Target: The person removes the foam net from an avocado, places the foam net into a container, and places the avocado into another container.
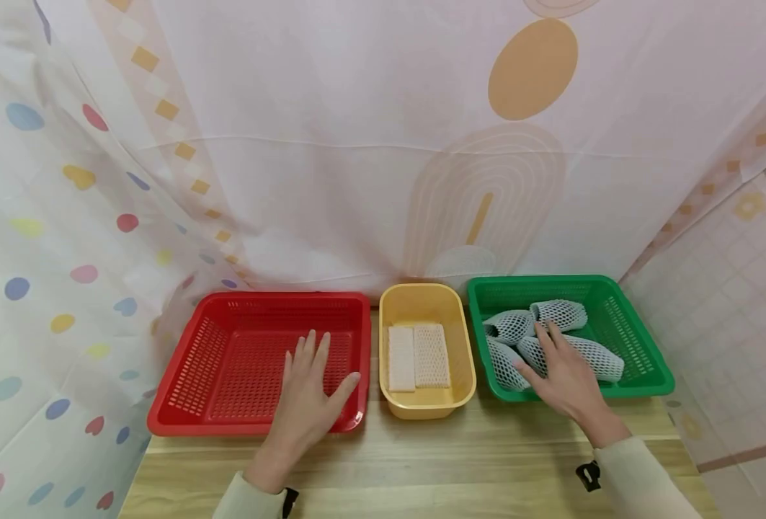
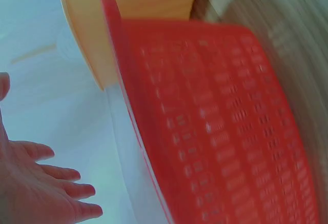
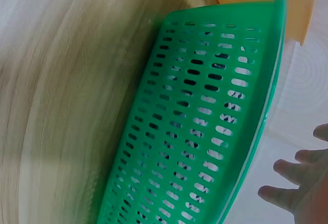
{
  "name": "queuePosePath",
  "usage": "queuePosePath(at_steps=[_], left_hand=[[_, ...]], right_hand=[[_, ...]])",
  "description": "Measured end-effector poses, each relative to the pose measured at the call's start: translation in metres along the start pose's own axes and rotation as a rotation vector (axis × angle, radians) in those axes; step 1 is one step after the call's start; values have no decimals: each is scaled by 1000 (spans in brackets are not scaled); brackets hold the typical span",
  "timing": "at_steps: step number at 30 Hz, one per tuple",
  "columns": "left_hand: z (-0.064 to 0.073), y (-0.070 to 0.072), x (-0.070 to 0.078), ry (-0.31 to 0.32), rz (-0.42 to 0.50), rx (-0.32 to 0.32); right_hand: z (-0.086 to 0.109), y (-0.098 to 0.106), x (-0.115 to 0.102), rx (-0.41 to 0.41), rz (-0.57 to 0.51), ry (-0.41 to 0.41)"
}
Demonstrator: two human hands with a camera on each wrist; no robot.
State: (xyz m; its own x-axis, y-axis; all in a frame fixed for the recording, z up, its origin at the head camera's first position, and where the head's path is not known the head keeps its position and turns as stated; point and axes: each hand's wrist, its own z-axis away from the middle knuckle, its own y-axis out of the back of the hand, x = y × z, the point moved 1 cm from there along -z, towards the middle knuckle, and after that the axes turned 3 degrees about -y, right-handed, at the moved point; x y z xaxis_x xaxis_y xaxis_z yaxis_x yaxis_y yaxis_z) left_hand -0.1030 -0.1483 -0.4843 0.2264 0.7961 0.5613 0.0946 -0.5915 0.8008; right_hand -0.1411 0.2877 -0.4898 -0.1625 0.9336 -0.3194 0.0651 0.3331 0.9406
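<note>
My left hand (image 1: pixel 306 404) hovers over the front right part of the red basket (image 1: pixel 246 375), fingers spread and holding nothing. In the left wrist view, its fingers (image 2: pixel 72 189) show beyond the basket's rim. My right hand (image 1: pixel 567 382) reaches over the green basket (image 1: pixel 642 339). Its fingertips overlap the foam net sleeves inside, and its fingers (image 3: pixel 289 172) look loosely extended in the right wrist view. Several net-wrapped or rolled sleeves lie there, among them an upper one (image 1: pixel 560 314) and a long one (image 1: pixel 599 358). Whatever they contain is hidden.
Between the two baskets stands a yellow bin (image 1: pixel 428 306) with two flat white foam net pieces (image 1: pixel 431 357) side by side. All three containers sit on a wood-grain table (image 1: pixel 421 461). A patterned curtain (image 1: pixel 331 180) hangs behind them and at both sides.
</note>
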Motion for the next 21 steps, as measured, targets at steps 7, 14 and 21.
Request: queuePosePath(at_steps=[7,14,21], left_hand=[[2,-19,18,8,73,22],[6,-35,29,11,105,54],[7,-45,35,-11,115,180]], right_hand=[[-3,-10,-1,-22,-36,-19],[-6,-16,-3,-41,-78,-20],[-9,-23,-7,-128,-123,-28]])
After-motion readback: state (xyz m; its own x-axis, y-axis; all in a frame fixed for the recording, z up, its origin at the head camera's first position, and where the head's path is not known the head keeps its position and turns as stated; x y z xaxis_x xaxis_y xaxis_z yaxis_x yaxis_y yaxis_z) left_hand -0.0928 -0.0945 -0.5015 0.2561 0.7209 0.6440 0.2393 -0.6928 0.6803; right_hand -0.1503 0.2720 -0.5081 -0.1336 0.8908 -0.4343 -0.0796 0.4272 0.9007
